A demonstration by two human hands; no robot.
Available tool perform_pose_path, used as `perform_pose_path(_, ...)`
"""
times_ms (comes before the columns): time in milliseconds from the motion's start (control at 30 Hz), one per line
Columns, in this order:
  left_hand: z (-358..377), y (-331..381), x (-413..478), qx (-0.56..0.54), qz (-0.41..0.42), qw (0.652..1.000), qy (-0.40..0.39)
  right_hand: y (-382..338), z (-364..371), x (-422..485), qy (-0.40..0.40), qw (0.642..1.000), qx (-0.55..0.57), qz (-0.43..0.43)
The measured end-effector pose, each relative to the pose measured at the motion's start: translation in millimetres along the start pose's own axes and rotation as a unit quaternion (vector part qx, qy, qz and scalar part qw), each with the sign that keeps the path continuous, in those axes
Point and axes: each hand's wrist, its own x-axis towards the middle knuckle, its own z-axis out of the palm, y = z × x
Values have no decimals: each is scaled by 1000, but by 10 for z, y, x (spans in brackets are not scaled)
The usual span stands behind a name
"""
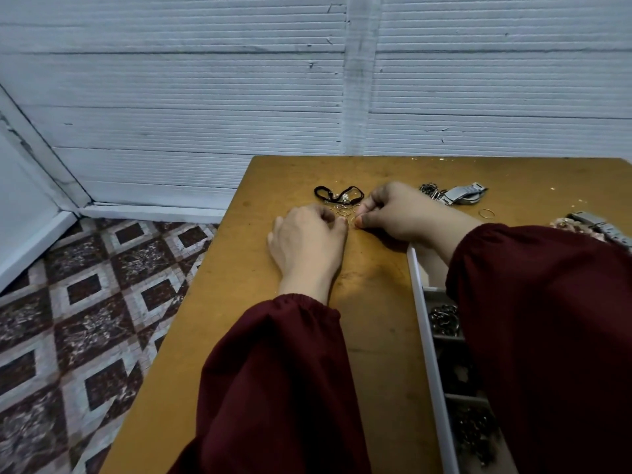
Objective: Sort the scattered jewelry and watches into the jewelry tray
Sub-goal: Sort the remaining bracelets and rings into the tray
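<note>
Maroon sleeves (273, 388), gathered cuffs, nearest the camera. White jewelry tray (431, 336) at the right on the ochre table (239, 302); rigid dividers, dark chains in its compartments, partly hidden by the right arm.

Left hand (307, 241): knuckles up, fingers curled onto the table; cannot tell if it holds anything. Right hand (396, 213): thumb and forefinger pinched at the near edge of the gold rings (342, 212), apparently on one.

Rings are thin, hard wire lying flat, so tip one onto its edge with a nail, lift it singly, and steady its neighbours.

Beyond: black cord bracelet (338, 195), limp, with pearl beads; steel link watch (461, 195).
</note>
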Motion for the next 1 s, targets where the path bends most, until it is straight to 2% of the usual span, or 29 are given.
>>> perform_pose_path(267, 8, 57, -17, 52, 6, 999, -5, 20, 16, 40, 4, 1000, 24, 13)
perform_pose_path(567, -19, 125, -50, 57, -16, 997, -42, 36, 0, 55, 0, 998, 53, 22)
perform_pose_path(1000, -31, 148, -51, 63, -16, 995, -79, 32, 19, 85, 3, 999, 35, 34)
